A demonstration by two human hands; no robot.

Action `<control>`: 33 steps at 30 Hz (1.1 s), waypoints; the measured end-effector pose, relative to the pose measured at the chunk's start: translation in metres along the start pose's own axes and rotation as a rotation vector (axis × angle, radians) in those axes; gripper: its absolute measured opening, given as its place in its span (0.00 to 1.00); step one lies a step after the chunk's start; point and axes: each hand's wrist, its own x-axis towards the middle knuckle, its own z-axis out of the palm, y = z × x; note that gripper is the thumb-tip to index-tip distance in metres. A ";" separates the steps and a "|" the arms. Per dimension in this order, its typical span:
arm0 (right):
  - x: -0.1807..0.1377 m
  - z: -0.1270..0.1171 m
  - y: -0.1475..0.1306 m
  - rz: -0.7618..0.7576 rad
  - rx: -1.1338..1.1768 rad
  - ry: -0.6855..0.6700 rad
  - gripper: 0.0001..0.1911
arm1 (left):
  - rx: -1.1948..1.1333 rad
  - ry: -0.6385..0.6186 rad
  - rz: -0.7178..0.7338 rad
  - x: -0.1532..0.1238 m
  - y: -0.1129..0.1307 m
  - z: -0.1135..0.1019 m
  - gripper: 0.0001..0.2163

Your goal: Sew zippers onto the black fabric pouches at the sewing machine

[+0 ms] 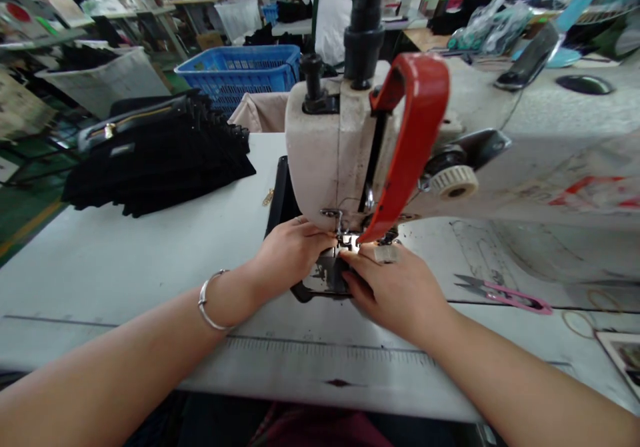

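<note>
A pale sewing machine (315, 160) with a red lever-like guard (420, 114) stands before me, its lit presser foot (346, 240) between my hands. My left hand (293, 250), a bangle on the wrist, has its fingers pressed together at the left of the foot, on a black fabric piece (284, 200) that runs back beside the machine head. My right hand (395, 287) is closed just right of the foot, thumb tucked under. A pale band (386, 254) shows at its fingers. Whatever its fingertips grip is hidden. Below the foot lies a worn metal plate (325, 275).
Stacked black fabric pieces (160, 160) with a zipper on top lie at left. A small gold-coloured metal piece (269, 197) is nearby. Pink-handled thread snips (505, 294) rest at right. Behind the table are a blue basket (240, 57) and a person in white (333, 20).
</note>
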 end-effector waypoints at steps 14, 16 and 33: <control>-0.004 0.002 0.002 -0.031 0.064 0.049 0.13 | -0.253 -0.183 -0.274 -0.003 0.014 -0.028 0.09; -0.005 0.002 0.003 -0.053 0.077 0.045 0.13 | -0.259 -0.191 -0.158 -0.010 0.002 -0.027 0.10; -0.015 0.003 0.010 -0.190 0.089 0.079 0.14 | -0.114 -0.138 -0.221 -0.036 0.074 -0.021 0.16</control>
